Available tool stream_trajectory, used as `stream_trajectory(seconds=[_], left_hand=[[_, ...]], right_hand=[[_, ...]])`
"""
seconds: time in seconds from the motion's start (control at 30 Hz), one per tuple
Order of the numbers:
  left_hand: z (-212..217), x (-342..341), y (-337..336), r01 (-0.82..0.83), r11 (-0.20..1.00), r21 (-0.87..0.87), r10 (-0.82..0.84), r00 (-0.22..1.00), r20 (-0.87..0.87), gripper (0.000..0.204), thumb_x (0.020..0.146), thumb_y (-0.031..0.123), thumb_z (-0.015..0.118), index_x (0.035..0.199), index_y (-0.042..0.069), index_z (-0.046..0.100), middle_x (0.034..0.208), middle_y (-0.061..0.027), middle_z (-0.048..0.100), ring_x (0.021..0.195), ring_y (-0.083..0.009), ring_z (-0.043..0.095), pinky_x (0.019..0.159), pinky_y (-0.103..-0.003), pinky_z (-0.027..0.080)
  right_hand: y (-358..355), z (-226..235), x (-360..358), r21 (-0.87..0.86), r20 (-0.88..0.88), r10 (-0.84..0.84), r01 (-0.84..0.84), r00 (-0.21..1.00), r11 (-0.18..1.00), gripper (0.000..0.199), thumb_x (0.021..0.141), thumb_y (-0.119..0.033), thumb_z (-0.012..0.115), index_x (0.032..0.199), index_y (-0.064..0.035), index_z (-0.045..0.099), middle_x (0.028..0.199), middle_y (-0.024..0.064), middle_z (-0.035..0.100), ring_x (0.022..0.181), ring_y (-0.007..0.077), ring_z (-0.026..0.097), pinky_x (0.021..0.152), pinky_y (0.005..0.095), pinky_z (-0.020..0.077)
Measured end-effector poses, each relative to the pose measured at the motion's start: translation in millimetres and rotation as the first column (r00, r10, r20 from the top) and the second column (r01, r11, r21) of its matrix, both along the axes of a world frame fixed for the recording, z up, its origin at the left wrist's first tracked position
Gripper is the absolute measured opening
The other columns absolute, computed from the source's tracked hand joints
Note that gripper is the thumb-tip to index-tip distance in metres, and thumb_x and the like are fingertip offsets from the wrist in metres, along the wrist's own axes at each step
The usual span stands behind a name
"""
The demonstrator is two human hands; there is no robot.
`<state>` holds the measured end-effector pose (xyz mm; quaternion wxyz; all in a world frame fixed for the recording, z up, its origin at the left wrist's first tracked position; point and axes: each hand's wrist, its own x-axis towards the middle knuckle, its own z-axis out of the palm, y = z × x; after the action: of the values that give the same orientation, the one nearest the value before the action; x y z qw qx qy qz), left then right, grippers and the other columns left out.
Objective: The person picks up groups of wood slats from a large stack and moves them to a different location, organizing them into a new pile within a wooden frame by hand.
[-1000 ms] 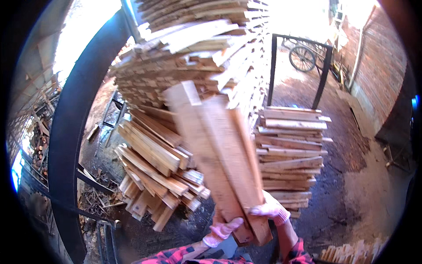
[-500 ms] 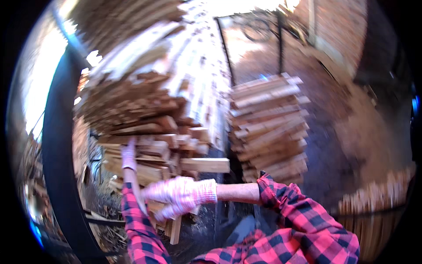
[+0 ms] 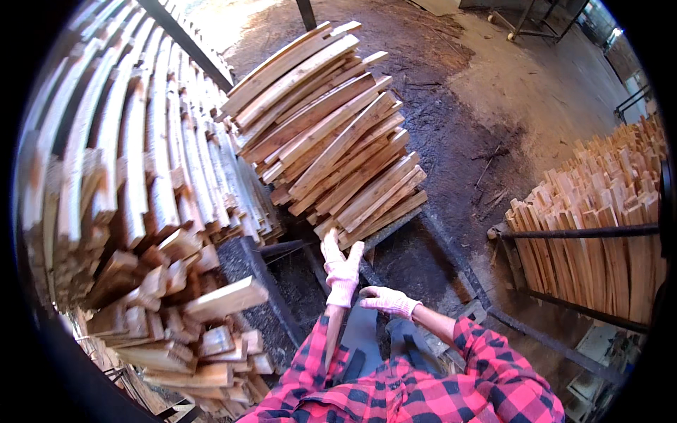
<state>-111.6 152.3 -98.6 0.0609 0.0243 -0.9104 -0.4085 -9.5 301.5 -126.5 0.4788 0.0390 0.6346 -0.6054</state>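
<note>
In a pale pink knitted glove, my left hand reaches up to the near end of a slanting stack of wooden slats. Its fingers and thumb are spread, and the fingertips meet or nearly meet the lowest slat ends; contact is hard to tell. My right hand, gloved alike, is lower and to the right, in front of my legs. Its fingers stretch leftward, and nothing shows in them. The slats lie roughly side by side, with uneven ends, on a dark metal frame.
Left of me is a pile of short wood pieces, one jutting right, below long stacked boards. At right, upright slats stand behind a metal rail. A wheeled metal stand is at the far right.
The view has swung right, away from the short wood pile. My left hand has left that pile for the slat stack; my right hand has come off from over my left forearm.
</note>
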Motion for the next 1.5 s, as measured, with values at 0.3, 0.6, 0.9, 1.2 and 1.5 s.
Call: stream_trajectory(seconds=[0.3,0.6,0.9,1.2,1.5], left_hand=[[-310.0,-117.5,-84.8,-0.353,0.932,0.078,0.198,0.679,0.707,0.112,0.08,0.061,0.076,0.149,-0.014,0.03,0.15,-0.0277,0.045,0.14,-0.0345,0.043,0.115,-0.036,0.032],[-468.9,-133.8,-142.7,-0.613,0.319,0.722,-0.174,0.711,0.681,0.051,0.094,0.031,0.066,0.138,0.008,0.055,0.133,-0.0091,0.062,0.115,-0.0264,0.064,0.101,-0.043,0.05],[-422.8,-57.9,-110.5,-0.655,0.541,0.528,-0.191,0.515,0.835,0.034,0.097,0.035,0.06,0.121,0.011,0.064,0.116,-0.0059,0.067,0.109,-0.0206,0.062,0.098,-0.038,0.049],[-424.9,29.5,13.9,0.325,0.777,0.539,-0.569,-0.004,0.822,0.086,0.081,0.05,0.078,0.146,0.003,0.047,0.135,-0.0105,0.059,0.123,-0.0236,0.054,0.106,-0.035,0.042],[-458.2,-69.0,111.6,-0.25,0.556,0.793,-0.724,0.323,0.609,0.097,0.081,0.045,0.082,0.151,-0.001,0.035,0.144,-0.015,0.051,0.13,-0.024,0.052,0.112,-0.038,0.039]], right_hand=[[47.9,-230.9,-30.6,0.342,0.063,-0.538,0.488,0.84,0.803,0.083,0.087,-0.046,0.075,0.147,0.0022,0.043,0.138,0.0231,0.057,0.127,0.031,0.056,0.106,0.0354,0.0438],[42.2,-385.6,-171.2,0.307,0.18,-0.858,0.801,0.482,0.514,0.124,0.076,-0.056,0.082,0.161,-0.0089,0.005,0.155,0.0205,0.036,0.135,0.0386,0.046,0.1,0.0536,0.0483],[25.6,-392.9,-171.6,0.049,0.359,-0.932,0.998,-0.047,-0.031,0.093,0.084,-0.022,0.083,0.155,-0.0218,0.022,0.142,0.0094,0.047,0.127,0.029,0.051,0.104,0.0526,0.0475],[131.0,-408.9,-65.3,0.002,0.27,-0.942,0.978,0.198,0.207,0.091,0.084,-0.026,0.082,0.154,-0.0099,0.027,0.143,0.0092,0.049,0.13,0.023,0.047,0.111,0.04,0.0389],[142.4,-452.0,-48.4,-0.114,0.44,-0.865,0.97,0.243,0.215,0.085,0.087,-0.046,0.077,0.155,-0.0164,0.036,0.146,0.0071,0.051,0.131,0.021,0.05,0.112,0.042,0.0411]])
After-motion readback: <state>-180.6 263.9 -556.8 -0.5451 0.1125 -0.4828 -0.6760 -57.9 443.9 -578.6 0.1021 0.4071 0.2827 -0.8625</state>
